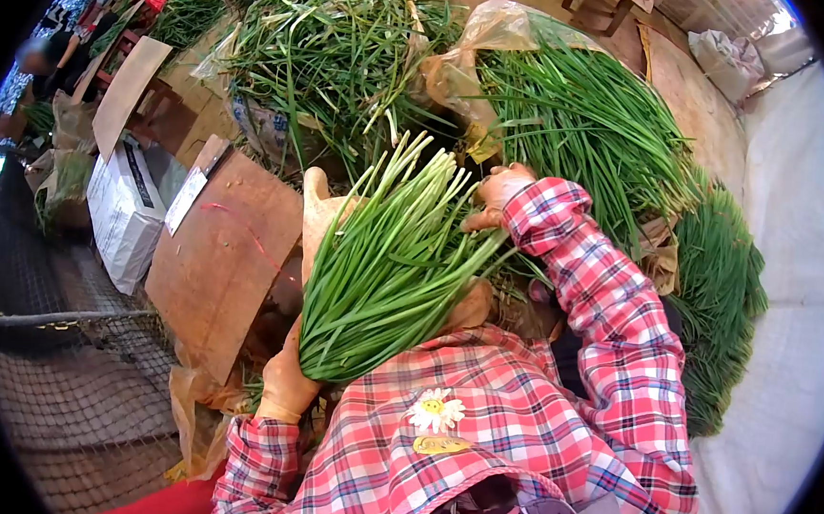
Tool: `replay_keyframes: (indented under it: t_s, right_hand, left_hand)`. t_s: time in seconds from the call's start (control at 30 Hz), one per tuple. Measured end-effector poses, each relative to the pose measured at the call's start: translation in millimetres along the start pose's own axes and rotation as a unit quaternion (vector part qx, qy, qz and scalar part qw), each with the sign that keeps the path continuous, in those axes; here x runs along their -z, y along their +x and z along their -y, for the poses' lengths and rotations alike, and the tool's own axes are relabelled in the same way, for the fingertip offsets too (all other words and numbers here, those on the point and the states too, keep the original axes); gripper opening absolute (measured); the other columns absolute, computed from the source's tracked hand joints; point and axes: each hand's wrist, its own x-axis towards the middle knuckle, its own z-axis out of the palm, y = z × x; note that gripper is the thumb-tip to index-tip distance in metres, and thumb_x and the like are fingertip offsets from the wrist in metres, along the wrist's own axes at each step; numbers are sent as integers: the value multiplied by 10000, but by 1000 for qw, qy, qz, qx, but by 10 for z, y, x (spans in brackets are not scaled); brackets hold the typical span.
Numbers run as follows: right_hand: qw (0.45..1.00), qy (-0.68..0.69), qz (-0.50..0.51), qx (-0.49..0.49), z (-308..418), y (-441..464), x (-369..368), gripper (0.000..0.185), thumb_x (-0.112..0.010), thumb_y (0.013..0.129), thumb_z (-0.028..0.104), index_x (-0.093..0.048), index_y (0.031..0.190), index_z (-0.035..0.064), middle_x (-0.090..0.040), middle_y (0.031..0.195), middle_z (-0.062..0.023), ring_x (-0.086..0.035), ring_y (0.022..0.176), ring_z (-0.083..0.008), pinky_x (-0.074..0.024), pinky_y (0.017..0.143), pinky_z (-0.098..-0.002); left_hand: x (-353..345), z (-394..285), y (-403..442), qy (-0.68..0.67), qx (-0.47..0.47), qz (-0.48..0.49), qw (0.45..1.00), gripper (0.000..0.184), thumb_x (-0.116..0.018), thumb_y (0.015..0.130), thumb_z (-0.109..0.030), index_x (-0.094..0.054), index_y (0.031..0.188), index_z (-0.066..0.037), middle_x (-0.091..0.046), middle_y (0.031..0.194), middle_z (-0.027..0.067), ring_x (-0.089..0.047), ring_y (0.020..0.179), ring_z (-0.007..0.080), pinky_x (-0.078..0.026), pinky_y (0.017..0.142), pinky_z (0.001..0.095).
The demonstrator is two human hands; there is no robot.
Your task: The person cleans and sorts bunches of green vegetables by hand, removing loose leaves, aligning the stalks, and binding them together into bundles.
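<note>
A thick bunch of garlic chives (383,265) lies before my body, pale stem ends pointing away and green leaves towards me. My left hand (289,379) wraps round the leafy end at its lower left. At the right of the pale ends is my right hand (500,198), its fingers bent and closed on a few chive stems that slant off from the bunch. Under the bunch shows a smooth tan surface (316,207), mostly hidden, whose kind I cannot make out.
A tangled heap of loose chives (340,61) lies ahead. Neater chives (584,116) are piled at the right, beside plastic wrapping (469,56). At the left are a brown board (227,244), a white box (124,208) and netting (78,386). A person (53,60) is far left.
</note>
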Motion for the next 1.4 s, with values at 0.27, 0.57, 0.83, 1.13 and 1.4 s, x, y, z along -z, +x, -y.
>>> replay_keyframes:
  t_s: [0.27, 0.57, 0.83, 1.13, 1.4]
  right_hand:
    - [915, 380, 41, 127, -387, 147, -378, 714, -753, 655, 375, -503, 1230, 33, -572, 1153, -159, -545, 1053, -240, -427, 885, -345]
    - [799, 558, -173, -139, -391, -264, 161, 287, -632, 816, 256, -650, 1028, 62, -659, 847, -106, -593, 717, -146, -491, 701, -255]
    - [958, 82, -273, -42, 203, -675, 413, 447, -627, 748, 485, -635, 1039, 145, -629, 998, -100, -583, 942, -254, -453, 837, -377]
    - [685, 687, -170, 172, 585, -327, -107, 235, -642, 812, 206, -621, 915, -4, -617, 856, -68, -596, 749, -164, -529, 646, -274]
    - [345, 822, -422, 162, -963, -731, 449, 228, -663, 796, 146, -593, 967, 12, -574, 675, -16, -532, 536, -82, -491, 603, -286]
  left_hand:
    - [0, 30, 8, -16, 0, 13, 1000, 733, -688, 727, -295, -333, 1341, -109, -628, 910, 204, -610, 819, 372, -489, 669, 411]
    - [-11, 63, 6, -30, 4, 13, 999, 726, -689, 724, -294, -339, 1335, -114, -626, 918, 207, -609, 835, 370, -492, 690, 404]
    - [-13, 27, 27, -40, 13, 19, 999, 721, -692, 718, -288, -346, 1327, -118, -625, 927, 211, -601, 854, 381, -490, 709, 418]
    - [14, 47, 11, -116, 66, 54, 990, 711, -737, 677, -298, -428, 1273, -64, -606, 1056, 199, -589, 989, 328, -475, 818, 362]
    - [-8, 161, 70, -169, 62, 78, 981, 740, -763, 645, -282, -438, 1265, -44, -610, 1076, 176, -595, 1006, 264, -464, 844, 326]
